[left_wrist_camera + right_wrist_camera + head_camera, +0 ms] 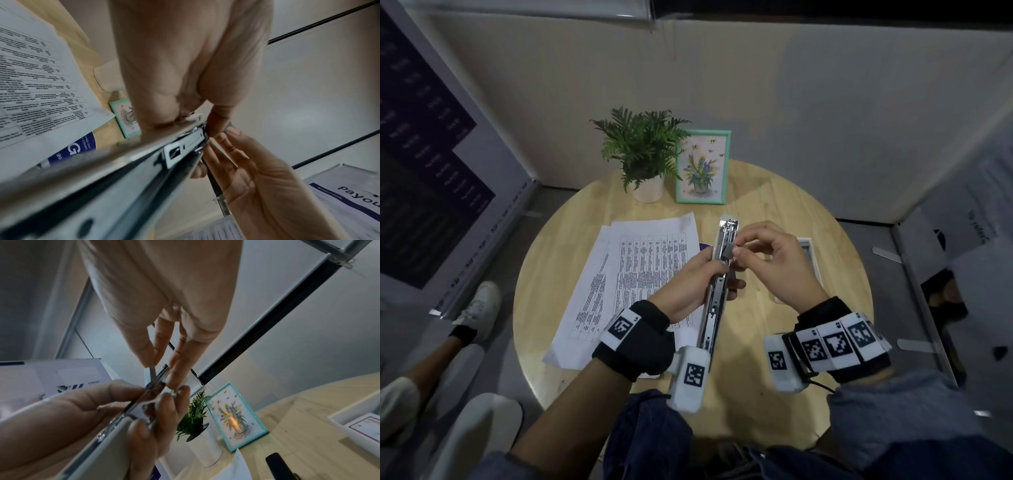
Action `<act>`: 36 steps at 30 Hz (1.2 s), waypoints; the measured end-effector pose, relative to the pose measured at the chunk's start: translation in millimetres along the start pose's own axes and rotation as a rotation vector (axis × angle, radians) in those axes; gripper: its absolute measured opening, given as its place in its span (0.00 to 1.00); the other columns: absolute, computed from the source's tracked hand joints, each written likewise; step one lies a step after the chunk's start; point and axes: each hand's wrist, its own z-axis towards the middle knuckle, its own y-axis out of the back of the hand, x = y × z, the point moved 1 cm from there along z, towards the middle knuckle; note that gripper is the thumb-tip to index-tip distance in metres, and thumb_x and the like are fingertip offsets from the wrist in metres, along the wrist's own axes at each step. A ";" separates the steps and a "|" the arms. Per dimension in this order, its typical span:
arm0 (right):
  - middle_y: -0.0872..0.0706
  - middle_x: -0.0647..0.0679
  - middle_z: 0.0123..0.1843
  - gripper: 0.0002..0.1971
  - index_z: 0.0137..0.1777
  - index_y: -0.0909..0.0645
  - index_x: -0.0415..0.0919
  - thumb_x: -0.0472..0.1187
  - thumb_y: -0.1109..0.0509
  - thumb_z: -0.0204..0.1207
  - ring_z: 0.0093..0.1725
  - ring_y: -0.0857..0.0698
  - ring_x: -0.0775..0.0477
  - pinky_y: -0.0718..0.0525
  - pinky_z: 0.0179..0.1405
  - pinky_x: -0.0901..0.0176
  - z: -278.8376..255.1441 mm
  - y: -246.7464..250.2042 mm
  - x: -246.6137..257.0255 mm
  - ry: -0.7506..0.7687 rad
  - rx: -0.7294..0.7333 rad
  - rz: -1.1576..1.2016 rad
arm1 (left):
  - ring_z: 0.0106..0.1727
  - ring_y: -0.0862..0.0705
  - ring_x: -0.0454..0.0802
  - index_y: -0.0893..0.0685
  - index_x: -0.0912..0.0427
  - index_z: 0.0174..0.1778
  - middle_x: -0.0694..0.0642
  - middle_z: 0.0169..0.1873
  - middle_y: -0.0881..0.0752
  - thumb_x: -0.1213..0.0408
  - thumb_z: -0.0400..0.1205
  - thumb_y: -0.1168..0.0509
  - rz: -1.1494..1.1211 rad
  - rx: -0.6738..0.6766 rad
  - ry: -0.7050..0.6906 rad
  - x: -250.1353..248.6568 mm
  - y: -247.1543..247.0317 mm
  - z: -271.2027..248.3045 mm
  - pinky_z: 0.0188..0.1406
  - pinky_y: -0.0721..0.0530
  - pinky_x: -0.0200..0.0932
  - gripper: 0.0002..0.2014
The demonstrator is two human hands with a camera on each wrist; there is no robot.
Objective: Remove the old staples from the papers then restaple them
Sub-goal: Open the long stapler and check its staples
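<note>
A long silver stapler (717, 274) is held above the round wooden table (791, 205), its top swung open so the inner rail shows. My left hand (709, 270) grips its middle, fingers wrapped round the body (123, 178). At the stapler's far end, my right hand (738, 247) pinches a short grey strip of staples (728, 251) between thumb and fingertips, right against the rail. The right wrist view shows the thin strip (152, 374) standing between those fingertips. Printed papers (633, 274) lie fanned on the table under my left hand.
A potted fern (643, 147) and a teal picture frame (702, 168) stand at the table's far edge. A shallow white box (808, 246) lies behind my right hand. Partition walls surround the table, and a seated person's leg and shoe (479, 308) are at the left.
</note>
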 end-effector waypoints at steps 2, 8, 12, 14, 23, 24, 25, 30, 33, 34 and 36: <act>0.17 0.47 0.50 0.11 0.40 0.17 0.49 0.30 0.27 0.72 0.42 0.16 0.60 0.17 0.46 0.71 0.1 -0.6 -0.7 -0.001 -0.002 -0.009 | 0.40 0.14 0.50 0.29 0.65 0.70 0.60 0.51 0.18 0.75 0.84 0.48 -0.002 0.002 0.005 -0.2 -0.6 -0.5 0.33 0.15 0.38 0.18; 0.17 0.45 0.51 0.09 0.42 0.16 0.47 0.30 0.27 0.73 0.43 0.16 0.59 0.15 0.49 0.67 1.1 -0.7 -2.0 -0.001 -0.010 -0.012 | 0.41 0.14 0.51 0.30 0.67 0.70 0.60 0.53 0.18 0.74 0.84 0.48 0.001 -0.010 0.018 0.4 -0.6 1.1 0.34 0.15 0.38 0.18; 0.18 0.44 0.52 0.06 0.43 0.15 0.43 0.30 0.27 0.72 0.43 0.16 0.56 0.16 0.47 0.68 2.2 -1.5 -4.2 -0.018 -0.007 -0.019 | 0.41 0.14 0.52 0.30 0.66 0.70 0.62 0.54 0.18 0.74 0.83 0.48 0.000 -0.012 0.032 1.6 -0.8 2.4 0.34 0.15 0.39 0.18; 0.18 0.43 0.52 0.06 0.43 0.15 0.42 0.30 0.27 0.72 0.43 0.16 0.53 0.16 0.44 0.70 2.1 -1.5 -4.7 -0.025 -0.006 -0.022 | 0.39 0.13 0.50 0.30 0.65 0.70 0.61 0.52 0.18 0.74 0.83 0.48 0.000 -0.008 0.037 2.2 -1.3 2.1 0.33 0.15 0.38 0.18; 0.18 0.46 0.49 0.05 0.46 0.14 0.37 0.30 0.28 0.73 0.42 0.16 0.55 0.17 0.47 0.73 2.5 -5.7 -6.1 -0.012 -0.057 -0.106 | 0.39 0.14 0.49 0.32 0.69 0.71 0.64 0.56 0.20 0.54 0.87 0.49 -0.010 0.011 0.044 7.4 -0.2 5.2 0.34 0.15 0.39 0.23; 0.18 0.45 0.49 0.05 0.46 0.14 0.37 0.30 0.28 0.73 0.42 0.16 0.53 0.17 0.47 0.73 2.3 -6.5 -6.6 -0.018 -0.073 -0.105 | 0.40 0.14 0.49 0.31 0.69 0.71 0.64 0.56 0.20 0.54 0.87 0.49 0.001 0.009 0.040 8.8 -0.2 5.8 0.34 0.16 0.39 0.24; 0.18 0.44 0.49 0.05 0.46 0.14 0.37 0.30 0.28 0.72 0.42 0.16 0.52 0.17 0.45 0.73 1.9 -7.5 -6.7 -0.022 -0.091 -0.099 | 0.40 0.15 0.50 0.31 0.70 0.70 0.64 0.56 0.20 0.54 0.87 0.50 0.010 0.006 0.037 10.1 0.0 6.4 0.34 0.16 0.39 0.24; 0.19 0.51 0.45 0.13 0.50 0.20 0.47 0.30 0.27 0.70 0.32 0.15 0.52 0.16 0.28 0.66 -1.3 -13.9 -4.4 -0.023 -0.142 -0.127 | 0.41 0.15 0.50 0.27 0.63 0.60 0.61 0.50 0.19 0.57 0.88 0.51 0.025 -0.009 0.027 13.4 -0.5 6.2 0.31 0.16 0.37 0.15; 0.21 0.55 0.39 0.16 0.44 0.27 0.55 0.33 0.27 0.69 0.31 0.16 0.39 0.14 0.29 0.48 2.4 -16.1 -2.0 -0.035 -0.212 -0.140 | 0.41 0.15 0.51 0.27 0.63 0.57 0.60 0.49 0.18 0.58 0.88 0.52 0.029 0.001 0.030 15.3 -0.1 6.4 0.32 0.16 0.38 0.14; 0.21 0.54 0.38 0.16 0.43 0.27 0.56 0.33 0.27 0.70 0.31 0.17 0.36 0.14 0.30 0.43 5.6 -15.5 -3.0 -0.042 -0.245 -0.138 | 0.41 0.15 0.51 0.26 0.63 0.57 0.61 0.49 0.18 0.57 0.88 0.52 0.024 0.003 0.038 16.4 0.2 6.8 0.32 0.16 0.39 0.14; 0.20 0.52 0.37 0.12 0.44 0.26 0.51 0.36 0.27 0.70 0.30 0.17 0.36 0.14 0.32 0.38 12.7 -13.5 -5.6 -0.055 -0.288 -0.151 | 0.39 0.15 0.49 0.25 0.63 0.59 0.60 0.48 0.17 0.57 0.88 0.52 -0.010 0.012 0.056 18.1 0.1 6.7 0.33 0.15 0.40 0.16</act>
